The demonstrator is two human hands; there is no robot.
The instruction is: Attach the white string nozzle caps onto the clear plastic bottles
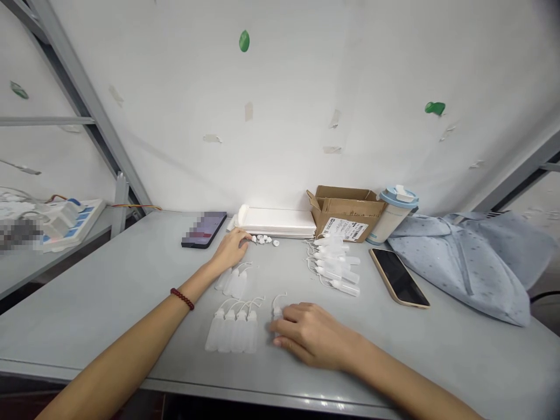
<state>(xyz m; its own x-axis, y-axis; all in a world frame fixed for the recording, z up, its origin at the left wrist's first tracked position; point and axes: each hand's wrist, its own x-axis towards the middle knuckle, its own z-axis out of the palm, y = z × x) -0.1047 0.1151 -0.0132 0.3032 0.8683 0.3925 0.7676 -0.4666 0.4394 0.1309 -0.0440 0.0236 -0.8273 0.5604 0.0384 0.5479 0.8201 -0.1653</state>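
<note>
My left hand (pixel 233 249) reaches to the back of the table, its fingers drawn together at the edge of several small white caps (pixel 262 239). Whether a cap is between the fingertips is hidden. My right hand (pixel 310 331) rests near the front, fingers curled around a small translucent squeeze bottle (pixel 277 313) with a thin strap at its top. To its left lies a row of several like bottles (pixel 231 331), side by side. More bottles (pixel 236 283) lie partly hidden beyond them, below my left wrist. Another group of bottles (pixel 336 265) lies at the right.
A white stack (pixel 275 220), an opened cardboard box (pixel 347 213) and a lidded cup (pixel 391 216) stand along the wall. One phone (pixel 204 229) lies at the back left, another phone (pixel 399 279) at the right beside a blue cloth (pixel 464 262). A power strip (pixel 76 224) is far left.
</note>
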